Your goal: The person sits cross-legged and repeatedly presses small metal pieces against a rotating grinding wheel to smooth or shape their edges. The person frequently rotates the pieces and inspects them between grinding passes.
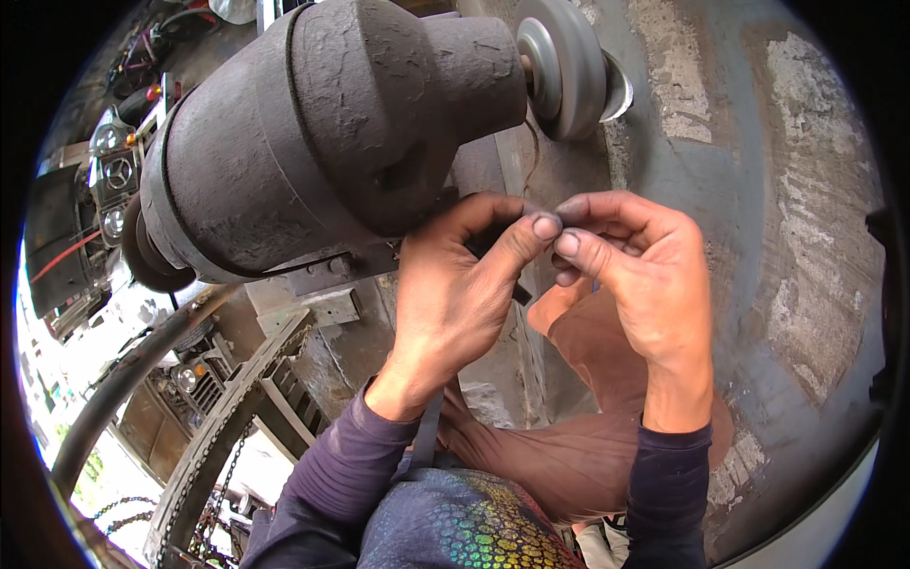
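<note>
Just in front of a bench grinder [370,95], my two hands meet with thumbs and fingertips together. My left hand [450,284] is closed in a pinch, its back toward me, close under the dark, rough motor housing. From the right, my right hand [654,275] pinches at the same spot, its fingers curled. Whatever sits between the fingertips is hidden or too small to make out. Dark grime covers the fingertips. The grinder's grey wheel [569,71] is beyond my hands at the top, and a darker wheel [152,248] is at its left end.
A wooden beam [223,427] with a hanging chain [180,493] and a curved metal pipe [133,379] stand at the left. Parked vehicles [114,180] show behind them. Below my hands are brown-trousered legs [559,455]. A stained, patchy wall or floor surface [796,209] fills the right.
</note>
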A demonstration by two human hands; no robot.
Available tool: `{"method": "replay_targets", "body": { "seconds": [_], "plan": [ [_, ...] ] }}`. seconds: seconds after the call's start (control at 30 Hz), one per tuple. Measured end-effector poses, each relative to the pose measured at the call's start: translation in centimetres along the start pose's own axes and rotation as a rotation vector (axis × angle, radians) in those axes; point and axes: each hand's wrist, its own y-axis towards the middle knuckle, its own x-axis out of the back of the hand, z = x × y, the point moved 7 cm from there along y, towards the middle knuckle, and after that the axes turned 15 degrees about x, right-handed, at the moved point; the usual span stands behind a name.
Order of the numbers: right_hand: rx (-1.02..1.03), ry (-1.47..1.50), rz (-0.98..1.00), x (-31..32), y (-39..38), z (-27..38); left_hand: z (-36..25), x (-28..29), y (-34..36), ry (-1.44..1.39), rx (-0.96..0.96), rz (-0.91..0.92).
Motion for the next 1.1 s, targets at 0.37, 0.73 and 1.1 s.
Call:
{"method": "replay_targets", "body": {
  "seconds": [0.37,0.73,1.1],
  "plan": [
    [0.04,0.364,-0.119,0.5,1.7,-2.1,-0.3,-1.7,0.9,-0.377,0.124,0.128],
    [-0.026,0.341,-0.094,0.8,2.6,-2.9,0.2,-2.2,1.7,-0.435,0.194,0.157],
    [0.0,0.383,-0.142,0.8,3.0,-3.5,1.2,-3.3,2.4,-0.83,0.409,0.273]
  ]
}}
